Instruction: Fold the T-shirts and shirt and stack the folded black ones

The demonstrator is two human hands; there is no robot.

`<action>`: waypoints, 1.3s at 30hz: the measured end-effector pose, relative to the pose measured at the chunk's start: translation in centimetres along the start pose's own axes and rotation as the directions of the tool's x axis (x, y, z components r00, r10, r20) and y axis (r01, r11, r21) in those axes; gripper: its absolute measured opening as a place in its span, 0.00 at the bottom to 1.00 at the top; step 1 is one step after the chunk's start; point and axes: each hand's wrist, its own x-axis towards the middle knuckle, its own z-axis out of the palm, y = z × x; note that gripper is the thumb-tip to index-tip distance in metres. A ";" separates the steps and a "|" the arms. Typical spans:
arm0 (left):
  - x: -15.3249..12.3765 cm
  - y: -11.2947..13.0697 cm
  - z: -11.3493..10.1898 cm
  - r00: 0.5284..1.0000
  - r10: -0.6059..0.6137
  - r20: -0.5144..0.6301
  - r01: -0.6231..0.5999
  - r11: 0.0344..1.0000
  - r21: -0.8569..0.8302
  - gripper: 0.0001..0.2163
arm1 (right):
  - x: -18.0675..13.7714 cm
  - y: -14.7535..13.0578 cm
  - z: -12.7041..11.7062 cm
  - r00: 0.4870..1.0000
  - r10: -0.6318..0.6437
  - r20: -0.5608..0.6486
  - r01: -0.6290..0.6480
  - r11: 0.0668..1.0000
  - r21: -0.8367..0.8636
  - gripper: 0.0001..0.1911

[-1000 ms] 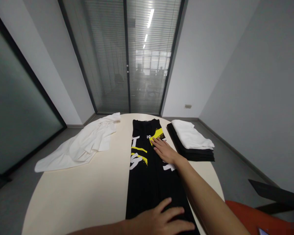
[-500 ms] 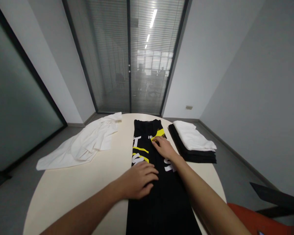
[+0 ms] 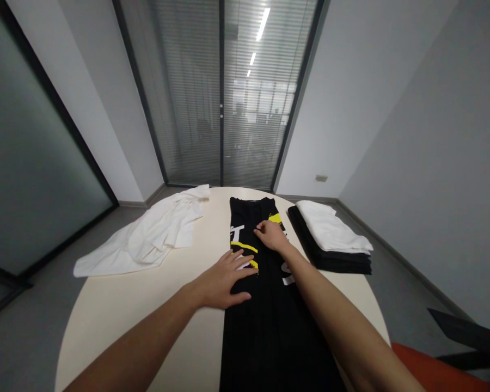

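On the surface, the black garment runs lengthwise near to far, printed end toward the far edge; the left hand spreads open on it, the right hand curls, its grip unclear. White cloth lies at the left edge, a folded pile at the right, a glass wall beyond. The garment's near end is cut off.

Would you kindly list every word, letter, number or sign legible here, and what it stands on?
"T": white print on the left side of the black garment.
White print under the left hand: mostly covered, unreadable.
White print beside the right forearm: partly hidden, perhaps an "S".
I can make out no other text.
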 end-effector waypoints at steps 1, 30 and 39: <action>-0.1 0.2 0.1 1.000 0.009 0.022 -0.009 1.000 0.010 0.31 | -0.3 0.1 0.1 1.000 -0.013 -0.011 0.013 1.000 -0.003 0.14; 0.3 -1.9 0.2 0.972 -0.232 -0.031 0.233 0.971 0.053 0.31 | 6.7 -1.9 -0.2 0.997 0.065 0.037 -0.065 0.998 -0.006 0.25; 0.6 -1.9 -0.2 0.965 -0.262 0.015 0.261 0.964 0.044 0.32 | 12.3 -4.1 1.4 0.993 -0.038 0.114 0.048 0.995 -0.090 0.23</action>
